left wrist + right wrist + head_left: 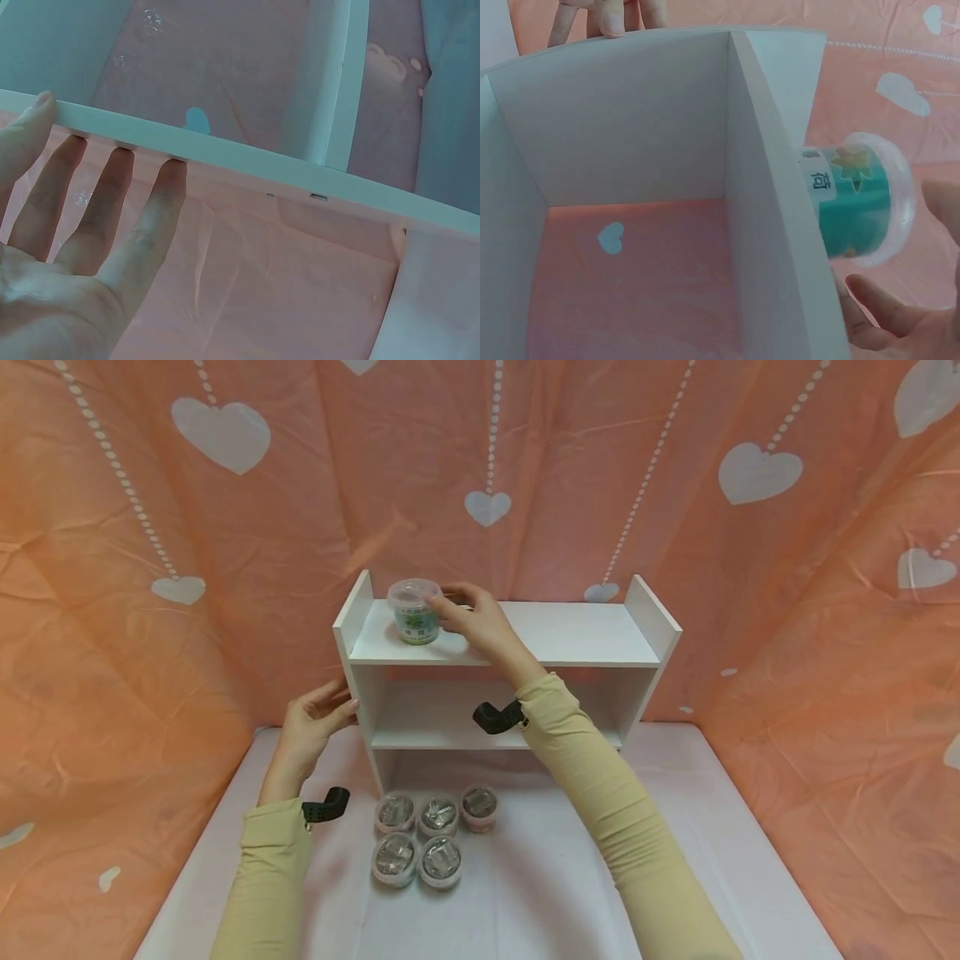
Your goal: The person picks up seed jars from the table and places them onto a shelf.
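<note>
Parted thumb and fingers of the right hand lie just right of an upright plastic tub; whether they touch it, I cannot tell. It stands at the left of the white shelf unit's top board, beside the left side panel, where the left hand rests nearly straight fingers. The right sleeve crosses before the lower board. Clear lid, green leaf-printed label. Nearer, five lidded tubs sit on the table.
</note>
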A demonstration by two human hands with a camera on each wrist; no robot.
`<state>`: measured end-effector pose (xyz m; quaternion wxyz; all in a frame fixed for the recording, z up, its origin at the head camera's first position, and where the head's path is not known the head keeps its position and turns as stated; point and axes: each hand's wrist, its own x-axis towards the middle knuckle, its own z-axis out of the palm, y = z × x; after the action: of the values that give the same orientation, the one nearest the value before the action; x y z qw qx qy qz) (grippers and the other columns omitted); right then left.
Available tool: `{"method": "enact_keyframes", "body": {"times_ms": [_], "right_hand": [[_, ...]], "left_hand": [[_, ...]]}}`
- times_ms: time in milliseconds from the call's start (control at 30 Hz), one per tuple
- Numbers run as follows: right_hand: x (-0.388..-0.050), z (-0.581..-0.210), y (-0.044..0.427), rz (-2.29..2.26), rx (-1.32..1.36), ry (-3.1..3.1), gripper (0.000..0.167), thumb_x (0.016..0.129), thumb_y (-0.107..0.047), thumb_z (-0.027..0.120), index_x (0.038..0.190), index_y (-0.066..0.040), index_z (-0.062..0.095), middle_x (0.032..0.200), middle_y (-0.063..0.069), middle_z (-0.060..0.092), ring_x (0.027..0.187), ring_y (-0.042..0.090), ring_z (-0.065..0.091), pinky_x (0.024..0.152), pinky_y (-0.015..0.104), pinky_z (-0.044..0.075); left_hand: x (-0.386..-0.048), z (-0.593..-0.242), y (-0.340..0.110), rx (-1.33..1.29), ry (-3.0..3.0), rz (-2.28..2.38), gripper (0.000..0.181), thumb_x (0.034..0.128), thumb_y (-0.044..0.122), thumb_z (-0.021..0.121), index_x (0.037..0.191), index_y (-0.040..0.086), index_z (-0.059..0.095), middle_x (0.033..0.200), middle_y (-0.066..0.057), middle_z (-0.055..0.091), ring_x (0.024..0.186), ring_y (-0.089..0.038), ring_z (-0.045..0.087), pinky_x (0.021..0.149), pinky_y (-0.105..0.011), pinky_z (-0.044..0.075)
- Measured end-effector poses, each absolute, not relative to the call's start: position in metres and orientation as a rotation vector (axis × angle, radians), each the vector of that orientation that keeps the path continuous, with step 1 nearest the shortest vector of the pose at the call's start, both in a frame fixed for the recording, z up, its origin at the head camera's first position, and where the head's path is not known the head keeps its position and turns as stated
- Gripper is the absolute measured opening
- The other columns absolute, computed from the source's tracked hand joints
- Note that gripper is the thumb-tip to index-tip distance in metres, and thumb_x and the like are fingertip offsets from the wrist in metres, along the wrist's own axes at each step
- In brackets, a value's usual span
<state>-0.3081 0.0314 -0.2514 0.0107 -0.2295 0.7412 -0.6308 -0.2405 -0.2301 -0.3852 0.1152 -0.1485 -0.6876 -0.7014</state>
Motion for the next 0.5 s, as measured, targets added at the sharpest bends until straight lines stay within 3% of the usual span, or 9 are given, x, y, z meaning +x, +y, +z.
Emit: {"method": "enact_keyframes", "body": {"times_ms": [267, 500], "right_hand": [[-0.303, -0.248, 0.046, -2.17, -0.646, 2.117, 0.044, 0.101, -0.017, 0.051, 0.136, 0.008, 0.045, 0.133, 0.023, 0.049, 0.114, 0.033, 0.056, 0.096, 0.039, 0.049], [-0.293, -0.247, 0.059, -2.214, -0.776, 2.04, 0.039, 0.102, -0.011, 0.045, 0.134, 0.011, 0.045, 0.129, 0.031, 0.048, 0.118, 0.044, 0.05, 0.099, 0.042, 0.045]], "left_hand": [[-0.24, -0.385, -0.229, -0.442, -2.01, -2.055, 0.051, 0.0915, 0.001, 0.063, 0.138, -0.007, 0.044, 0.127, -0.006, 0.059, 0.102, -0.012, 0.063, 0.081, -0.03, 0.056], [-0.239, -0.384, -0.229, -0.436, -2.032, -2.036, 0.052, 0.0918, 0.004, 0.063, 0.139, -0.008, 0.043, 0.129, -0.011, 0.057, 0.102, -0.012, 0.063, 0.081, -0.029, 0.056]]}}
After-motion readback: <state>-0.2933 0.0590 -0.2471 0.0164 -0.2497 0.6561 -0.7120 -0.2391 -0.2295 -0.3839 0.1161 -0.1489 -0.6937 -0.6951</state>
